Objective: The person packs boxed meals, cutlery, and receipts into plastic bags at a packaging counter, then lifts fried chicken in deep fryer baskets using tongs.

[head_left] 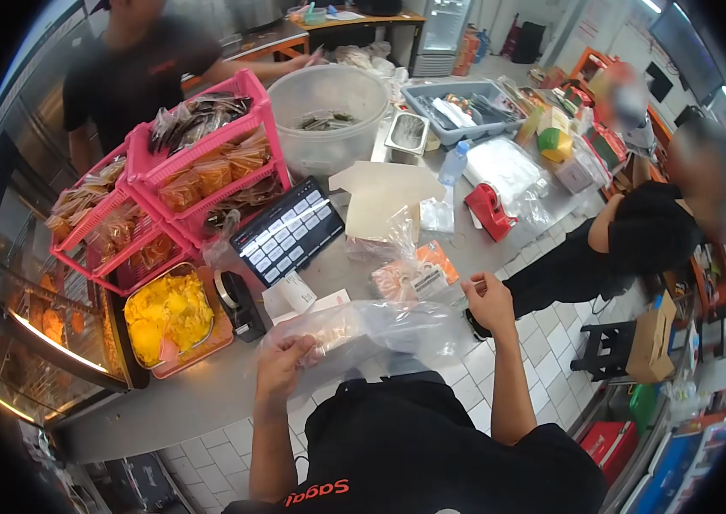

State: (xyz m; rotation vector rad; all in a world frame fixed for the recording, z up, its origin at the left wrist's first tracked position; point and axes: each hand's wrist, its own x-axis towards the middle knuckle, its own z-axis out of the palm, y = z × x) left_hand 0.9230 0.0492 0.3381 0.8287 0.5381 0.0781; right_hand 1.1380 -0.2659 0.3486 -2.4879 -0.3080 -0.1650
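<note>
A clear plastic bag [397, 330] stretches between my two hands, in front of my body. My left hand [284, 364] is closed on its left end, where a pale bundle [329, 330] shows through the film; its kind is unclear. My right hand [490, 301] is raised at the right end, fingers pinched on what looks like the bag's edge. Just beyond the bag lies a clear packet with orange and white contents [414, 272]. White paper slips [294, 293] lie by a black device [239, 304], left of the packet.
Pink stacked baskets [200, 154] of bagged food stand left of a tablet [288, 231]. A tray of yellow food [168, 317] sits at front left. Behind are a clear tub [329, 111], a bottle [455, 163] and a red tape dispenser [491, 212]. People stand across the table and at right.
</note>
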